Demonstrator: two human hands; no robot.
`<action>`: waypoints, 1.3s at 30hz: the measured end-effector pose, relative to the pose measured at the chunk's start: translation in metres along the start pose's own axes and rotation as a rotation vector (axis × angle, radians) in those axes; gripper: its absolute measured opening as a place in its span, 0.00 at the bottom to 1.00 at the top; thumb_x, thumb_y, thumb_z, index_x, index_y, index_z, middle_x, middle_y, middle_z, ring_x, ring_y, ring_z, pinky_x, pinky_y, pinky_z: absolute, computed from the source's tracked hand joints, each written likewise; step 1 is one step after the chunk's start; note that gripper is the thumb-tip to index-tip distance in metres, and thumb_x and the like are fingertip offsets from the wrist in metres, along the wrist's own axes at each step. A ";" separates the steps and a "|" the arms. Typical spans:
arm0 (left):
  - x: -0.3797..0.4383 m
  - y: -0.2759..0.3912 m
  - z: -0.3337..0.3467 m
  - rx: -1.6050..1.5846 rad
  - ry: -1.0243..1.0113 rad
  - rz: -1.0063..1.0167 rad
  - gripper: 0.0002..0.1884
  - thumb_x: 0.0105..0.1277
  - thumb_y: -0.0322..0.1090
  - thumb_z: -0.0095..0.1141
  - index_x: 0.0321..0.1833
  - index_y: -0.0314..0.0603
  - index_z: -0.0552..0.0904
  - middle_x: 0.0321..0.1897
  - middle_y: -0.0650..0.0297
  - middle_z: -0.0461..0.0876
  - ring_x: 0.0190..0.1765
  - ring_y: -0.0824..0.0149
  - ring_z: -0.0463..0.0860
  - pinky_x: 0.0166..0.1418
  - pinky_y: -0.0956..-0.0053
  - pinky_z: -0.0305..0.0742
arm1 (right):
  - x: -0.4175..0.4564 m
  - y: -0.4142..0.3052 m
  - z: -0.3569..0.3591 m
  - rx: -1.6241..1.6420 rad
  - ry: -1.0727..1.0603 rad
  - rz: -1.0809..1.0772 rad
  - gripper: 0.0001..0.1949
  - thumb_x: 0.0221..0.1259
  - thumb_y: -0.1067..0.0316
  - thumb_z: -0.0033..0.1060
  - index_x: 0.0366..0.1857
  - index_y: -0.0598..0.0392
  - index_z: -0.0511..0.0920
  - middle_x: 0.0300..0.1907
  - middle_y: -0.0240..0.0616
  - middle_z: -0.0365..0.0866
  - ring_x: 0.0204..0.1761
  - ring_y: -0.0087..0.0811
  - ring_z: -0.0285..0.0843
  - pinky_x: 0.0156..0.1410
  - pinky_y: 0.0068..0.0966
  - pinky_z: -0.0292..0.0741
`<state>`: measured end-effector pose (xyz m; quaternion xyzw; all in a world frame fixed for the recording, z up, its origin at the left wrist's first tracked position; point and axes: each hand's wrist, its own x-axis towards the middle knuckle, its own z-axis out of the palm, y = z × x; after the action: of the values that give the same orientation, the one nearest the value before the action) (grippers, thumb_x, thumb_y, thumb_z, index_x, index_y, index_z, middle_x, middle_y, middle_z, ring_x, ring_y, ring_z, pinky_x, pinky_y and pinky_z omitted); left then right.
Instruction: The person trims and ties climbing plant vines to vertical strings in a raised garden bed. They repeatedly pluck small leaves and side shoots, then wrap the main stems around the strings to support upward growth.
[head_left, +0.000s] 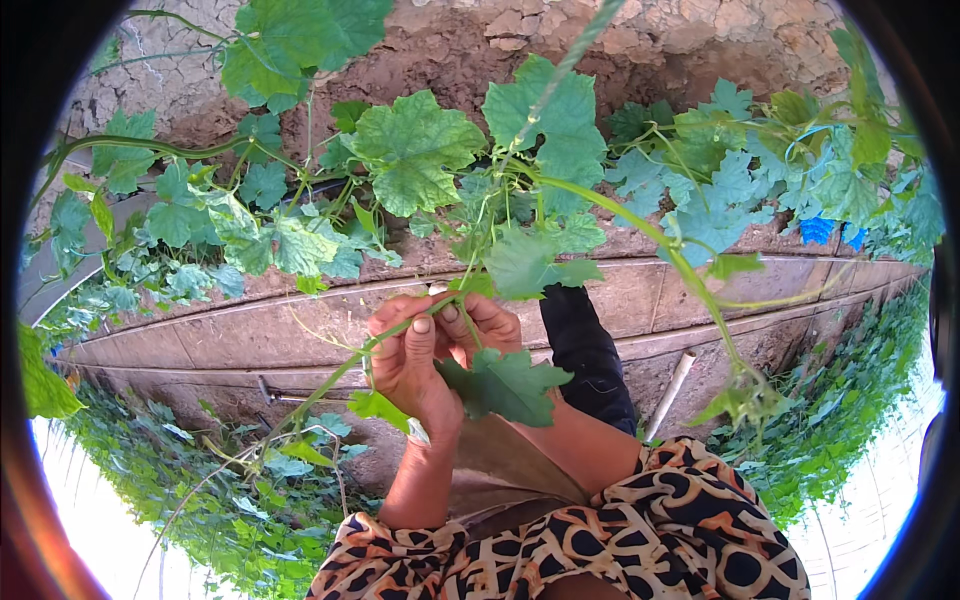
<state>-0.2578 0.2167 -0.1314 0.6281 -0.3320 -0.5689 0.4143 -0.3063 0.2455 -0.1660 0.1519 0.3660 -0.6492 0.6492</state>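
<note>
My left hand (416, 367) pinches a green vine stem (330, 384) between thumb and fingers. Close beside it, my right hand (487, 322) has its fingertips on the same stem, near a joint where a leaf stalk branches off. A dark green lobed leaf (517, 386) hangs from that stalk over my right wrist. Thin tendrils (319, 336) curl out left of the hands. Above, a twisted twine (562, 75) runs down to a second, thicker stem (637, 221), which arches to the right and droops to a budded tip (750, 401). Part of the right fingers is hidden.
Broad vine leaves (416, 154) spread across the row ahead, over cracked dry soil (622, 45). A concrete curb (240, 341) crosses behind the hands. One black-trousered leg (589, 360) stands by a pale pole (670, 396). A metal rod (300, 398) lies left; blue material (816, 230) shows right.
</note>
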 end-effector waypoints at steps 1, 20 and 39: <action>0.002 0.000 0.000 0.060 0.000 0.060 0.05 0.58 0.25 0.50 0.36 0.33 0.76 0.40 0.59 0.73 0.45 0.68 0.71 0.50 0.76 0.65 | 0.001 0.000 -0.007 -0.056 -0.034 0.006 0.07 0.56 0.68 0.55 0.35 0.58 0.76 0.28 0.27 0.75 0.29 0.16 0.70 0.30 0.11 0.66; -0.002 0.000 0.003 0.094 -0.325 0.273 0.04 0.62 0.26 0.46 0.36 0.33 0.72 0.37 0.52 0.77 0.46 0.59 0.75 0.53 0.65 0.68 | 0.000 -0.032 -0.065 -1.095 -0.222 0.119 0.05 0.53 0.72 0.47 0.24 0.60 0.72 0.19 0.34 0.73 0.17 0.22 0.69 0.20 0.20 0.65; -0.015 -0.014 -0.031 0.345 -0.605 0.300 0.11 0.49 0.16 0.50 0.35 0.34 0.75 0.36 0.55 0.77 0.39 0.58 0.78 0.39 0.73 0.73 | 0.104 -0.077 -0.090 -1.519 -0.022 0.011 0.09 0.46 0.69 0.63 0.31 0.59 0.77 0.24 0.32 0.74 0.27 0.19 0.69 0.31 0.18 0.69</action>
<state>-0.2298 0.2406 -0.1366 0.4366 -0.6185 -0.5974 0.2644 -0.4164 0.2214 -0.2758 -0.3415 0.7054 -0.2167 0.5821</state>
